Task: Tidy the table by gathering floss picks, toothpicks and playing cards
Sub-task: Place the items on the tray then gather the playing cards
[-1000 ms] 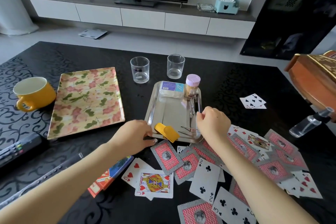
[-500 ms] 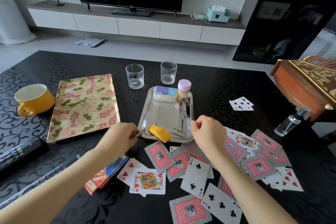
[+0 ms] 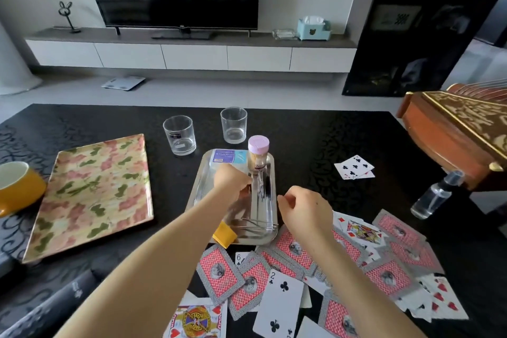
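Observation:
A steel tray (image 3: 208,195) sits mid-table with a pink-capped toothpick jar (image 3: 258,156) and a flat floss pick box (image 3: 226,157) at its far end. Thin picks (image 3: 255,223) lie at its near end beside a yellow lid (image 3: 223,233). My left hand (image 3: 231,181) hovers over the tray next to the jar, blurred, its fingers curled as if pinching a small pick. My right hand (image 3: 304,211) hangs loosely curled and holds nothing, just off the tray's right front corner. Several playing cards (image 3: 296,252) lie scattered below it, and a few more cards (image 3: 355,170) lie apart at the right.
A floral tray (image 3: 93,195) and a yellow mug (image 3: 19,186) are on the left. Two glasses (image 3: 179,134) (image 3: 233,125) stand behind the steel tray. A clear spray bottle (image 3: 436,195) and a wooden stringed instrument (image 3: 461,132) are at the right edge.
My left hand has left the table by the tray's near left corner and reached forward over the tray to the jar. My right hand has drawn back slightly from the tray.

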Demonstrator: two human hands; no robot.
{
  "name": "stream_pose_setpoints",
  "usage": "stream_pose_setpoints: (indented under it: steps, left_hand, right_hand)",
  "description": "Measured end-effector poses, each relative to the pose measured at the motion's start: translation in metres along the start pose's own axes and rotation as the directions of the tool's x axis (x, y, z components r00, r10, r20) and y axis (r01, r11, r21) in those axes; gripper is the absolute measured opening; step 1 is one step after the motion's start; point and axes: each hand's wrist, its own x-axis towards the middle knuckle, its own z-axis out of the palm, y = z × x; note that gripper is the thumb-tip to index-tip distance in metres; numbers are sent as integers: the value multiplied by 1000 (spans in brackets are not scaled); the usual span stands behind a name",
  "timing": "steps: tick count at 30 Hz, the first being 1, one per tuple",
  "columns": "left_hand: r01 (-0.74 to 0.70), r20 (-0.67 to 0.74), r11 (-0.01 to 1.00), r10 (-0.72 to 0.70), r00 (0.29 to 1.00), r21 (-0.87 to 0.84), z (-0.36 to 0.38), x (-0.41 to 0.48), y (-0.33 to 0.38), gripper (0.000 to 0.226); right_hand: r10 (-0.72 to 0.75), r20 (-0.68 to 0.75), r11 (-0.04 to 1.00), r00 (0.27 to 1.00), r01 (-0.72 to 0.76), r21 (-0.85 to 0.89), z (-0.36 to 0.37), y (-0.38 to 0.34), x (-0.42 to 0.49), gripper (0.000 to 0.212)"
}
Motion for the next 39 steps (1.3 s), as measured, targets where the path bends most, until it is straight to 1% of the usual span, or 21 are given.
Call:
stream_pose_setpoints:
  steps: [1, 3, 6, 9, 14, 17, 19, 21, 22, 23, 24, 25, 26, 27, 28, 30, 32, 33, 36, 38, 39]
  left_hand:
    - [-17, -26, 996, 19, 999, 83, 6, 4, -2, 27]
    - [-59, -47, 983, 68, 997, 174, 13, 6, -1, 27]
    - [-126, -43, 942, 146, 988, 311, 21, 7, 5, 28]
    - [-133, -50, 924, 161, 986, 359, 27, 9, 7, 24]
    - [-155, -84, 855, 225, 971, 495, 30, 11, 8, 24]
    - [-165, -64, 862, 221, 973, 480, 26, 12, 7, 29]
    - [-171, -39, 881, 209, 977, 441, 21, 12, 8, 28]
    - [-207, 24, 922, 211, 977, 327, 10, 12, 6, 25]
    - [-248, 72, 926, 238, 969, 284, 2, 8, 4, 22]
    - [-308, 127, 905, 282, 951, 295, -9, 3, 2, 19]
    - [-391, 195, 854, 342, 919, 344, -21, -3, -1, 18]
    - [-480, 283, 776, 392, 875, 409, -35, -13, -3, 24]
    - [-562, 388, 675, 412, 824, 477, -49, -24, -5, 36]
    - [-607, 481, 593, 379, 790, 530, -62, -34, -9, 46]
    - [-627, 546, 528, 325, 772, 573, -74, -41, -16, 51]
    - [-644, 590, 422, 271, 761, 638, -90, -51, -29, 48]
    - [-667, 597, 334, 296, 745, 666, -98, -58, -42, 36]
    - [-672, 602, 302, 300, 740, 676, -98, -58, -47, 37]
    - [-697, 625, 256, 313, 715, 670, -91, -55, -58, 47]
    - [-717, 620, 241, 372, 691, 655, -85, -52, -63, 46]
    - [-723, 613, 247, 396, 683, 645, -83, -51, -65, 44]
  right_hand:
    - [-3, 6, 1000, 1000, 3, -3, 1, 1, 2, 35]
    - [-19, 19, 1000, 1000, 19, -10, 3, 3, 4, 40]
    - [-42, 37, 999, 998, 42, 0, 8, 7, 6, 39]
    - [-56, 21, 998, 998, 55, 34, 15, 10, 8, 33]
    - [-75, 20, 996, 997, 74, 40, 22, 12, 11, 32]
    - [-84, 29, 996, 996, 83, 25, 23, 12, 10, 30]
    - [-83, 27, 996, 996, 82, 19, 23, 12, 7, 28]
    - [-91, 25, 995, 995, 90, 38, 23, 12, 3, 26]
    - [-102, 32, 994, 994, 100, 48, 22, 12, 0, 26]
    - [-118, 42, 992, 992, 116, 50, 20, 12, -3, 24]
    - [-142, 60, 989, 988, 139, 40, 19, 12, -7, 23]
    - [-169, 84, 986, 982, 167, 25, 18, 12, -9, 22]
    - [-194, 114, 981, 974, 195, 6, 18, 11, -11, 23]
    - [-211, 144, 976, 967, 216, -19, 18, 9, -12, 27]
    - [-223, 166, 971, 961, 234, -54, 19, 5, -14, 31]
    - [-236, 188, 950, 954, 266, -161, 24, -2, -13, 36]
    - [-231, 217, 924, 949, 283, -258, 28, -11, -12, 33]
    - [-226, 235, 915, 945, 289, -282, 29, -14, -11, 30]
    - [-229, 272, 900, 934, 310, -307, 32, -20, -8, 22]
    - [-231, 272, 897, 934, 312, -312, 33, -20, -9, 19]
    - [-218, 250, 912, 943, 288, -292, 33, -20, -11, 18]
